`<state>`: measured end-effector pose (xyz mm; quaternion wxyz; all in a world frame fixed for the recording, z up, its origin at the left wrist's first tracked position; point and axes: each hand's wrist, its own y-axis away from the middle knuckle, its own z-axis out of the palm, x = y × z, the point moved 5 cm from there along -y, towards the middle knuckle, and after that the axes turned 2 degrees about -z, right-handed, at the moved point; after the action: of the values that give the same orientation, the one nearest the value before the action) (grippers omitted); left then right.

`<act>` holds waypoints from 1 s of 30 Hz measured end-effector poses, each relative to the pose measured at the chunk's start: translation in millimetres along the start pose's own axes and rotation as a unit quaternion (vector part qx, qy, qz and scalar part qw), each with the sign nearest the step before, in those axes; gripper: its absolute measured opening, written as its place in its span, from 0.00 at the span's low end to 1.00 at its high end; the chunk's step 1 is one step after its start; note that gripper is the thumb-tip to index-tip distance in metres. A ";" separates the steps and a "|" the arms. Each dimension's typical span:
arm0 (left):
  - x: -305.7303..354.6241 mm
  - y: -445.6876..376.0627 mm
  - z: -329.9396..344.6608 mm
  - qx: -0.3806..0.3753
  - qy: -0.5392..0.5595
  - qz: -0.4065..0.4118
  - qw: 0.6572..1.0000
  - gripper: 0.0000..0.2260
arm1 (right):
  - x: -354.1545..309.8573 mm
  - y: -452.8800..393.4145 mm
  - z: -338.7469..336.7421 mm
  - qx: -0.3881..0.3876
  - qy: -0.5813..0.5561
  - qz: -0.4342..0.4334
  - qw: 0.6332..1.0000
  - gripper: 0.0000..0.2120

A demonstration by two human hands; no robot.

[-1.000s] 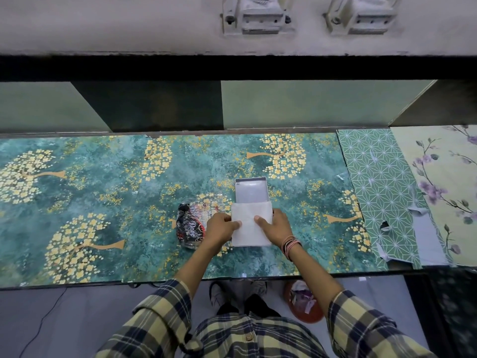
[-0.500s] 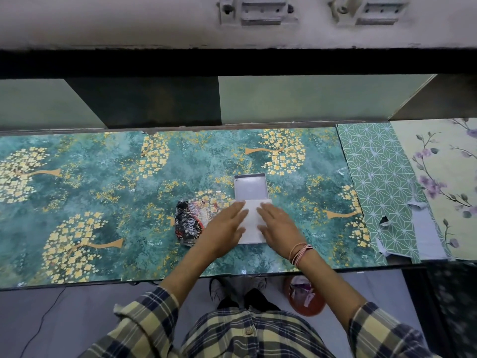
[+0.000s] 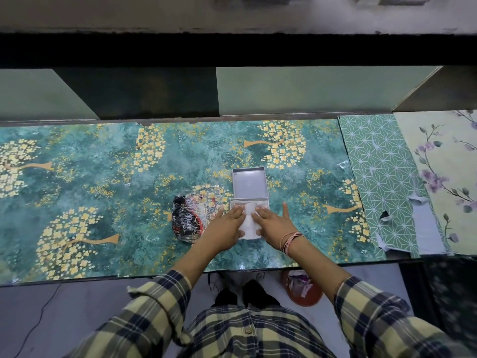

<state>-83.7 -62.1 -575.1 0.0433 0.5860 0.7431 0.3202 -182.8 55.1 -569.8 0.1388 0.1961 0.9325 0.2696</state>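
Observation:
A small white box (image 3: pixel 248 202) lies on the green table with a white tissue sheet (image 3: pixel 249 223) spread over and into it. Its grey lid (image 3: pixel 249 182) lies open side up just beyond it. My left hand (image 3: pixel 223 227) lies flat on the sheet's left part with straight fingers. Pressing the sheet's right part in the same flat way is my right hand (image 3: pixel 275 223). A crumpled black, red and clear wrapper (image 3: pixel 189 218) sits just left of my left hand.
The table (image 3: pixel 103 202) has a teal cover with gold trees. Green patterned (image 3: pixel 382 177) and floral (image 3: pixel 444 177) sheets cover its right end. A dark ledge and wall run along the far side. An orange bin (image 3: pixel 303 293) stands on the floor below the front edge.
Both hands went from holding the sheet's near edges to lying flat on it, and they slid forward, pressing the sheet down into the box.

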 end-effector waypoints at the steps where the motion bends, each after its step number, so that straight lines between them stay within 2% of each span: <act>1: 0.2 -1.7 -0.2 -0.006 0.002 -0.004 1.000 0.31 | -0.6 -1.1 -0.4 -0.007 0.002 0.004 1.000 0.28; 12: 9.1 -8.1 -0.8 -0.014 -0.085 -0.049 0.995 0.33 | -5.1 -16.4 -2.2 -0.009 0.013 0.034 0.999 0.32; 15: 10.9 -9.1 -7.8 -0.022 -0.072 -0.047 0.996 0.31 | -6.8 -14.9 -10.6 -0.022 -0.022 0.037 0.999 0.28; 17: 11.3 -11.1 -14.6 -0.007 -0.038 -0.042 0.998 0.27 | 0.5 -13.8 -25.0 0.024 -0.079 0.053 0.995 0.22; 18: 10.4 -11.3 -18.4 0.009 -0.012 -0.043 0.999 0.24 | 6.5 -14.1 -34.8 0.083 -0.103 0.063 0.989 0.19; 20: 8.3 -9.2 -26.3 0.046 0.028 -0.041 0.998 0.20 | 23.2 -14.1 -51.6 0.213 -0.158 0.098 0.959 0.17; 22: 7.7 -3.5 -32.3 0.061 0.047 -0.040 0.996 0.18 | 42.7 -19.4 -56.7 0.253 -0.212 0.150 0.932 0.16; 25: 8.4 7.2 -33.8 0.045 0.052 -0.047 0.997 0.19 | 69.2 -43.7 -40.9 0.170 -0.309 0.243 0.904 0.12; 27: 8.1 13.7 -31.0 0.037 0.050 -0.049 0.997 0.19 | 80.6 -62.1 -23.9 0.124 -0.358 0.283 0.881 0.18; 30: 7.1 24.2 -28.5 0.049 0.088 -0.047 0.994 0.20 | 89.4 -79.5 -6.9 0.106 -0.430 0.313 0.840 0.16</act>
<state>-78.0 -65.2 -537.7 -0.0364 0.5213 0.7855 0.3315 -287.6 29.6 -622.2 0.4123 0.5870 0.6913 0.0868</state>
